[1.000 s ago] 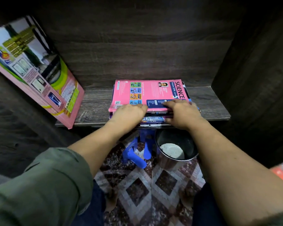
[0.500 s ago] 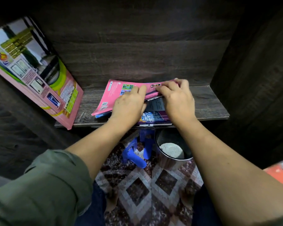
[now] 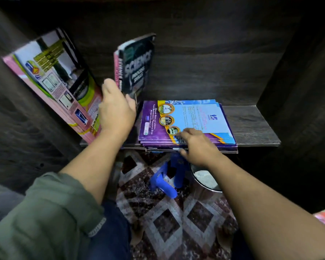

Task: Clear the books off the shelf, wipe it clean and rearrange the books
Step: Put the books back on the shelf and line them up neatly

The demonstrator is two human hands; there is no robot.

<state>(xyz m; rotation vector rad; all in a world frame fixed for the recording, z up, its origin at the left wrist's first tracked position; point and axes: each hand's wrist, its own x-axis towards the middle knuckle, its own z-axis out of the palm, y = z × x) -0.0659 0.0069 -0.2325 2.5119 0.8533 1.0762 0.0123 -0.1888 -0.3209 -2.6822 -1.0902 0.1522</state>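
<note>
On the shelf [image 3: 251,124], the two science books [image 3: 137,68] that lay flat on top of the pile half a second ago now stand upright, clasped in the left grip [image 3: 116,109] beside the leaning pink book [image 3: 54,81]. That uncovers the purple stack [image 3: 191,117], flat at mid-shelf, where the right grip [image 3: 194,145] pinches the front edge, fingers above and thumb below, so rearranging looks well underway.

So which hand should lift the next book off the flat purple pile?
Probably the right. The right hand has fingers on the front edge of the purple pile, thumb beneath. The left hand is busy holding the science books upright beside the leaning books.
</note>
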